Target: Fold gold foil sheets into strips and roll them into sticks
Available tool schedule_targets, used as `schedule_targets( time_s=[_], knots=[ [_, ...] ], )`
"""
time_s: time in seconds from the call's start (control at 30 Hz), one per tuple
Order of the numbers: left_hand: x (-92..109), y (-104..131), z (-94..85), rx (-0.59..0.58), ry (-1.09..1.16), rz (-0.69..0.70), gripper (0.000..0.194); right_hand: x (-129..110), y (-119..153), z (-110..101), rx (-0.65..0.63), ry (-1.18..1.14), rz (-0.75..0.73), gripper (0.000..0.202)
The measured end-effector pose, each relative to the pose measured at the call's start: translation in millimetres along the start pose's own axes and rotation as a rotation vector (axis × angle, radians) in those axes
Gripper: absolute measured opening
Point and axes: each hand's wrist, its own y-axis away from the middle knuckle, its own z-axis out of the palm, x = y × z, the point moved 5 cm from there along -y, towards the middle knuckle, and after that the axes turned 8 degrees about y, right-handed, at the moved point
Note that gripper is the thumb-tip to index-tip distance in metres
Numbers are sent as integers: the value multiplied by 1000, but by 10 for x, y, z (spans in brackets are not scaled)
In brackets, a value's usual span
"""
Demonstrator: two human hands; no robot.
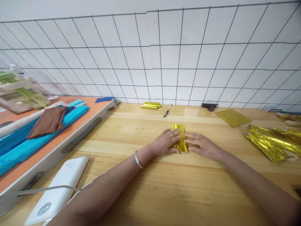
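A small piece of shiny gold foil [182, 145], creased lengthwise, lies on the wooden table in front of me. My left hand [166, 142] rests flat over its left part, fingers stretched out and pointing right. From the other side, my right hand [201, 145] touches the foil's right edge with its fingertips, its fingers extended and thumb apart. The palms and the foil's lower left part are hidden under my hands.
Rolled gold foil [150, 105] and a pen [167, 111] lie near the wall. A gold square [233, 118] and crumpled foil [270, 142] are on the right. A white power bank [58, 188] with a cable is at left, beside an orange surface [91, 105] holding blue rolls [44, 135].
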Motion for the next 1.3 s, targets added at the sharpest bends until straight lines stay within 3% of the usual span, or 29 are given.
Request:
schedule_targets(
  time_s=[0.13, 0.3, 0.5, 0.63, 0.83, 1.0, 1.3],
  knots=[
    [165, 73, -41, 1, 22, 80, 53, -205, 111, -12, -21, 268, -48, 40],
    [203, 197, -125, 43, 34, 71, 45, -437, 102, 18, -8, 457, -183, 44],
    [252, 421, -124, 45, 55, 55, 40, -500, 53, 73, 72, 636, -364, 36],
    [271, 447, -116, 70, 97, 46, 36, -485, 48, 97, 106, 602, -410, 31],
    [299, 440, -166, 42, 58, 52, 28, -376, 47, 141, 73, 449, -348, 35],
    [375, 480, -185, 21, -54, 170, 27, -334, 52, 119, 79, 362, -290, 33],
    [340, 508, -112, 112, -96, 200, 25, -322, 48, 97, 107, 337, -263, 37]
  ],
)
